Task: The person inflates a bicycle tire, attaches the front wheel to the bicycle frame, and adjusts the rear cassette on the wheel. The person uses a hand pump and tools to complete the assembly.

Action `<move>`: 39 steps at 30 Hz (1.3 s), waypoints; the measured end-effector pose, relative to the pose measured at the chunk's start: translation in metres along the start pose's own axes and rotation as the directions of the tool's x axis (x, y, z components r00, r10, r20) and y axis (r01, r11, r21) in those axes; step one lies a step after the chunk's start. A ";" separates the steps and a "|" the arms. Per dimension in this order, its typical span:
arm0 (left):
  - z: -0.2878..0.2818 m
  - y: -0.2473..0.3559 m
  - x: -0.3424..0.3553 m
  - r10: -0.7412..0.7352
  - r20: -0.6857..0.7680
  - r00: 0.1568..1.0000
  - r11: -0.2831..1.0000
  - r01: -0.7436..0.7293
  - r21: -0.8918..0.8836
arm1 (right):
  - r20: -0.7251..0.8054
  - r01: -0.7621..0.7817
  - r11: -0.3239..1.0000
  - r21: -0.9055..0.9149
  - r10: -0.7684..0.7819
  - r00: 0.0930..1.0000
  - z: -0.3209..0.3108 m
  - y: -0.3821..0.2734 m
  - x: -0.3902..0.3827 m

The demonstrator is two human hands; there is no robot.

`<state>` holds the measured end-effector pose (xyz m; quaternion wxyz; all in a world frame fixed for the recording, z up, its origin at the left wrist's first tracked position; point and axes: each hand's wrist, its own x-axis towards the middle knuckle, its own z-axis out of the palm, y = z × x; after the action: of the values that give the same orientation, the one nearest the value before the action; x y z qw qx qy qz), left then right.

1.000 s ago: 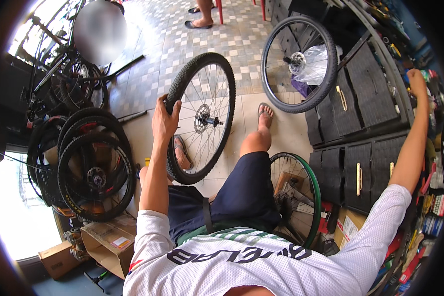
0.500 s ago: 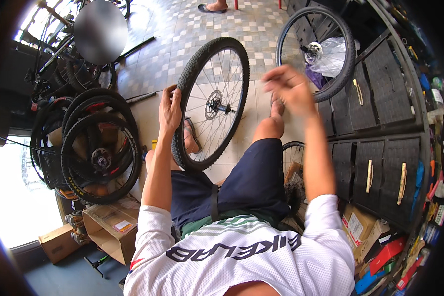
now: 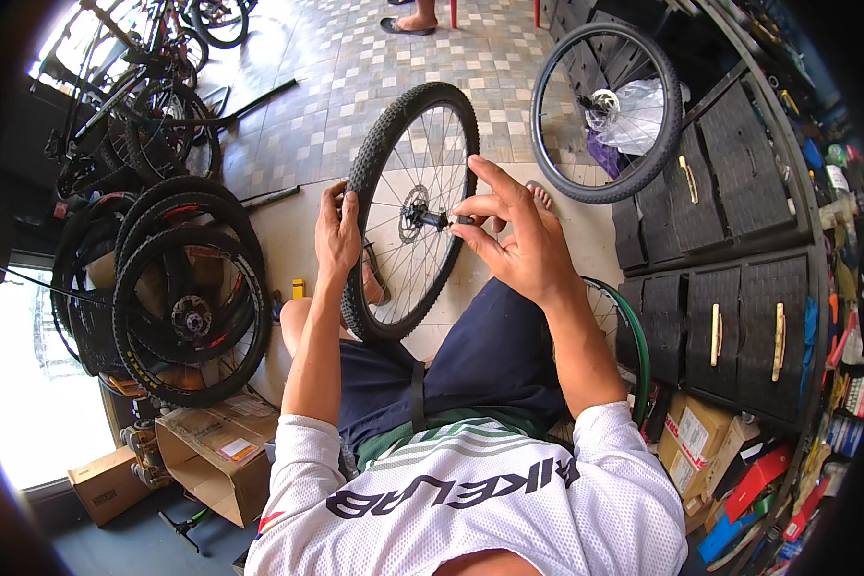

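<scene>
Drawers [image 3: 744, 158]: black, pale handles [image 3: 715, 335], one wheel [image 3: 675, 115] in front.
Wheel cluster [image 3: 191, 317]: bunched upright, open cardboard box [image 3: 192, 432] nearby.
Bicycles [image 3: 158, 123]: crowded over there, past the cluster.

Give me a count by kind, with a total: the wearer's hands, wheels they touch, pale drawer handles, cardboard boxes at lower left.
Left hand and right hand: 2
Touched wheel: 1
Pale drawer handles: 3
Cardboard boxes: 2
Total: 8

Shirt [image 3: 384, 542]: white mesh, short sleeves [image 3: 605, 437], green stripes [image 3: 456, 432], black lettering [image 3: 468, 493], red mark [image 3: 270, 520]. Shorts [image 3: 494, 350]: navy. Strap [image 3: 418, 396]: black, narrow.
</scene>
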<state>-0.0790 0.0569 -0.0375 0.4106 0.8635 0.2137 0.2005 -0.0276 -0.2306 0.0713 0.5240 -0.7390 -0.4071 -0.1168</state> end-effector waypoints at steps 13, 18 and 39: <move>0.003 0.006 -0.001 -0.016 -0.005 1.000 1.000 0.016 -0.003 | -0.078 0.050 0.999 -0.003 -0.050 0.996 -0.003 -0.018 -0.001; 0.003 0.015 -0.004 -0.014 0.008 1.000 1.000 0.014 -0.022 | 0.047 -0.203 0.960 0.195 0.198 0.979 0.015 0.019 -0.008; 0.010 0.032 -0.017 0.020 0.023 1.000 1.000 -0.020 0.022 | 0.712 -0.791 -0.015 0.612 0.444 0.543 0.210 0.146 -0.070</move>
<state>-0.0810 0.0234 -0.0207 0.4012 0.8723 0.2027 0.1924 -0.0199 -0.0986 -0.1590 0.7544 -0.4189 -0.0915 0.4971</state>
